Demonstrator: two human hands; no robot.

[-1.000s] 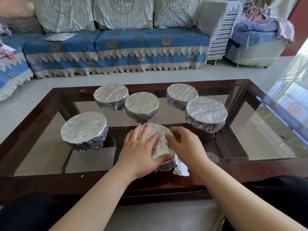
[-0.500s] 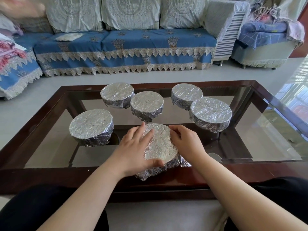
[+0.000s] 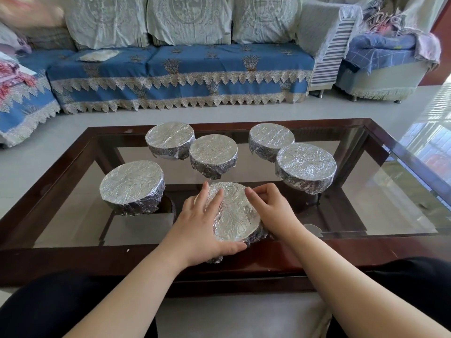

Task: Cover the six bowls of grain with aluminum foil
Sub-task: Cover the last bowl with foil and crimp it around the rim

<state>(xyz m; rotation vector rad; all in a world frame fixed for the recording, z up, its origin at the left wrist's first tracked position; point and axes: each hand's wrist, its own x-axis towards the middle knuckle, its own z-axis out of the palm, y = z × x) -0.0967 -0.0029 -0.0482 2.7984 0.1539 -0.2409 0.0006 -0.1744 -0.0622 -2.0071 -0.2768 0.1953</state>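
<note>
Six foil-covered bowls stand on a glass coffee table (image 3: 73, 262). The nearest foil-covered bowl (image 3: 231, 215) sits at the table's front edge between my hands. My left hand (image 3: 197, 225) lies on its left side, fingers straight on the foil top and thumb stretched along the near rim. My right hand (image 3: 273, 211) curls round the bowl's right rim, with fingertips pinching the foil at the far edge. The other covered bowls are at the left (image 3: 131, 184), back left (image 3: 169, 139), middle (image 3: 213, 154), back right (image 3: 271, 140) and right (image 3: 305, 167).
The table has a dark wooden frame with a lower shelf seen through the glass. A blue sofa (image 3: 183, 69) with lace trim runs along the back. An armchair (image 3: 378, 69) piled with cloth stands at the back right. My dark-clad knees are under the table's near edge.
The loose foil flap at the nearest bowl's right side is now folded down under my right hand. My left hand slid leftward, baring more of the foil top.
</note>
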